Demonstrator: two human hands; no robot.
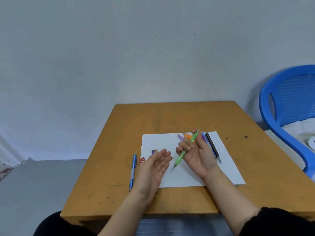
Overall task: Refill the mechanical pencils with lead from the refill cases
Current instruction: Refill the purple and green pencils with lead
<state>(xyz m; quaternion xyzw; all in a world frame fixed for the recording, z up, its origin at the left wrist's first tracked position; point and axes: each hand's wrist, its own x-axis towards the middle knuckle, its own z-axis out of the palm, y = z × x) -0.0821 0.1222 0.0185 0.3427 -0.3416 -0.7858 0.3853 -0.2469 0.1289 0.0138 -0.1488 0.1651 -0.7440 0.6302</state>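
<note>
Our right hand (pixel 198 155) gripped the green mechanical pencil (pixel 179 158), fingers curled round it, its tip slanting toward 7 o'clock above the white paper (pixel 226 167). Our left hand (pixel 154 167) hovered at its 9 o'clock, released, palm up. Just beside that hand sat the dark refill case (pixel 154 151) and the red refill case (pixel 141 162). The blue pencil (pixel 133 171) lay farther toward 9 o'clock on the table (pixel 170 116).

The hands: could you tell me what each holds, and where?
The right hand grips the translucent green mechanical pencil around its middle; the left hand holds nothing.
</note>
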